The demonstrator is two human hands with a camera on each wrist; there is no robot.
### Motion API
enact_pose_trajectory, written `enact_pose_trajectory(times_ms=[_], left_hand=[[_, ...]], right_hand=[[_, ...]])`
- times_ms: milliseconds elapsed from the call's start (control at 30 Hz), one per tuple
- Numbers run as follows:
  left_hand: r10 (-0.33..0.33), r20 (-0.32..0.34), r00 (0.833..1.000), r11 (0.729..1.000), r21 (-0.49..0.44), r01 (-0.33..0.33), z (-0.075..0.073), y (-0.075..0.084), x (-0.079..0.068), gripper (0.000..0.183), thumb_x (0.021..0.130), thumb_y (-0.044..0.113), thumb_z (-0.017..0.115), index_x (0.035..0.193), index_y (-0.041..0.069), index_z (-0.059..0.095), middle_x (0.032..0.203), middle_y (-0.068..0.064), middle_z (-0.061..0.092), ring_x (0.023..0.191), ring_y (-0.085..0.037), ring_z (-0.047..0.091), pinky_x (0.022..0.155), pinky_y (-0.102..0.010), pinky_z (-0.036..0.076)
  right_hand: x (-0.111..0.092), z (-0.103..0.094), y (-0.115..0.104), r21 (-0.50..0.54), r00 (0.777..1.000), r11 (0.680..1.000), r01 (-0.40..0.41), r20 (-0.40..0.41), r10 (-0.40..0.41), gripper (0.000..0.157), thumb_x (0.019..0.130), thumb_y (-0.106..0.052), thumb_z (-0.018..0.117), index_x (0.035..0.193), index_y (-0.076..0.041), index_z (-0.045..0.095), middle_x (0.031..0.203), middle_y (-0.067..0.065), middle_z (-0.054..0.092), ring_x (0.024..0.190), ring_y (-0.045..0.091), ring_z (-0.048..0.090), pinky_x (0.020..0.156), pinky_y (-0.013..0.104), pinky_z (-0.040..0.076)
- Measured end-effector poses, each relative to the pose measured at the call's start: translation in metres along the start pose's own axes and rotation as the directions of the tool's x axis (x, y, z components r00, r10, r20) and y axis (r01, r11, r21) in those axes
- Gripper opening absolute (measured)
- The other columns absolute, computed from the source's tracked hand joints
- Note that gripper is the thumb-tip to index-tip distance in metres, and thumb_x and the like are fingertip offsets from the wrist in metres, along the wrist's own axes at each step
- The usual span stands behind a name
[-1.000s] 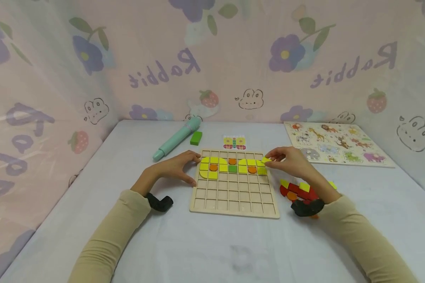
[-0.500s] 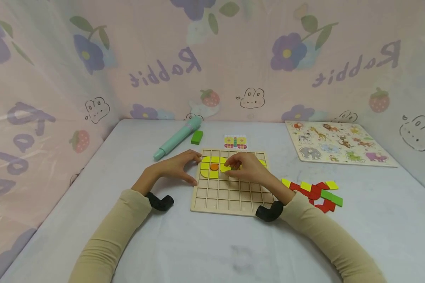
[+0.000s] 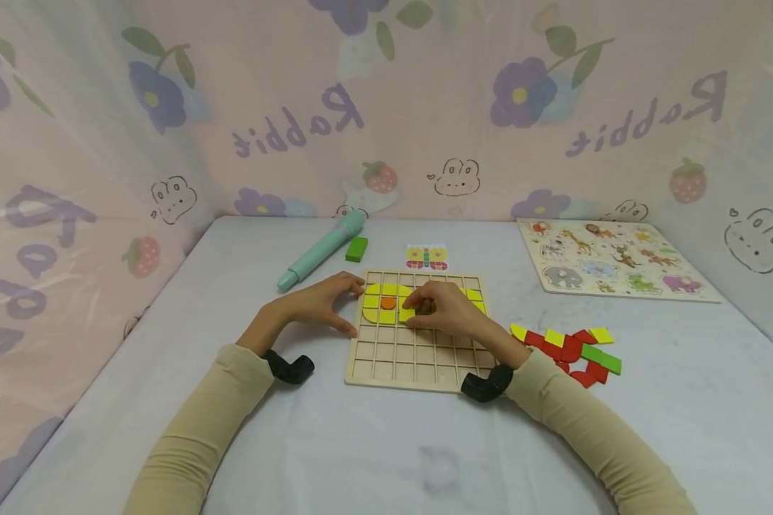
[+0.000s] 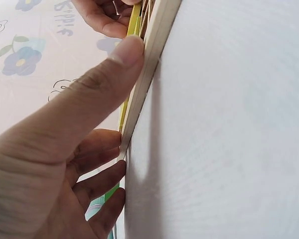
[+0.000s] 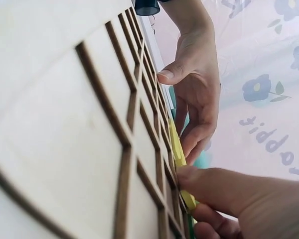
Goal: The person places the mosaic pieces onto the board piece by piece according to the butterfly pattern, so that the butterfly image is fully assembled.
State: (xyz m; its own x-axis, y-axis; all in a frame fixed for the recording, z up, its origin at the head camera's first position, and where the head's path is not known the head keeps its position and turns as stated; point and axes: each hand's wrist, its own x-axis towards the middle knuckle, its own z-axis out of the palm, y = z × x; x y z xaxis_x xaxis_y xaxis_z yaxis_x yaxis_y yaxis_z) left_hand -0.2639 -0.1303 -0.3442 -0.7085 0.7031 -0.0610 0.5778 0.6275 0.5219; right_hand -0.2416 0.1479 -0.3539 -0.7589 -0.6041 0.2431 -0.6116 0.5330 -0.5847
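Observation:
A square wooden grid board (image 3: 396, 372) lies before me. My left hand (image 3: 312, 304) rests against its left edge, thumb and fingers spread apart; in the left wrist view the thumb (image 4: 99, 82) lies along the rim. My right hand (image 3: 447, 307) pinches a yellow square tile (image 3: 407, 315) at the lower right of the left group of yellow tiles (image 3: 376, 292). An orange round piece (image 3: 389, 303) sits within that group. The right wrist view shows the thumb and fingers at the yellow tile (image 5: 188, 200). The right hand hides the board's middle tiles.
Loose red, yellow and green tiles (image 3: 570, 349) lie right of the board. Behind it are a small butterfly pattern card (image 3: 426, 257), a green block (image 3: 356, 249) and a mint-green tube-shaped thing (image 3: 322, 250). An animal puzzle board (image 3: 612, 257) lies at the back right.
My right hand has moved left from the board's right edge, where it held a yellow piece, to the middle-left cells, then slightly lower with the yellow tile. The left hand has stayed put.

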Motion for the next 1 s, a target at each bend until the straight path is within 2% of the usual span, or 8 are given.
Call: enact_pose_trajectory(times_ms=[333, 1000], left_hand=[[-0.008, 0.001, 1.000, 1.000, -0.008, 0.008, -0.0001, -0.0010, 0.0002, 0.077, 0.070, 0.041, 0.080, 0.129, 0.006, 0.047, 0.144, -0.008, 0.035, 0.136, -0.023, 0.027, 0.114, -0.040, 0.020], [0.002, 0.003, 1.000, 1.000, -0.018, -0.002, -0.0001, 0.0000, 0.0000, 0.077, 0.070, 0.039, 0.080, 0.130, 0.004, 0.046, 0.144, -0.010, 0.035, 0.135, -0.024, 0.027, 0.114, -0.041, 0.020]], right_hand=[[0.0008, 0.0025, 0.0015, 0.004, 1.000, 1.000, -0.024, 0.007, 0.024, 0.022, 0.077, -0.021, 0.077, 0.095, -0.011, 0.071, 0.087, -0.003, 0.067, 0.073, 0.010, 0.055, 0.065, 0.024, 0.048], [-0.0003, 0.0019, -0.0022, -0.043, 1.000, 0.999, 0.009, -0.008, -0.010, 0.019, 0.078, -0.020, 0.076, 0.094, -0.010, 0.070, 0.085, -0.003, 0.064, 0.072, 0.011, 0.052, 0.063, 0.024, 0.045]])
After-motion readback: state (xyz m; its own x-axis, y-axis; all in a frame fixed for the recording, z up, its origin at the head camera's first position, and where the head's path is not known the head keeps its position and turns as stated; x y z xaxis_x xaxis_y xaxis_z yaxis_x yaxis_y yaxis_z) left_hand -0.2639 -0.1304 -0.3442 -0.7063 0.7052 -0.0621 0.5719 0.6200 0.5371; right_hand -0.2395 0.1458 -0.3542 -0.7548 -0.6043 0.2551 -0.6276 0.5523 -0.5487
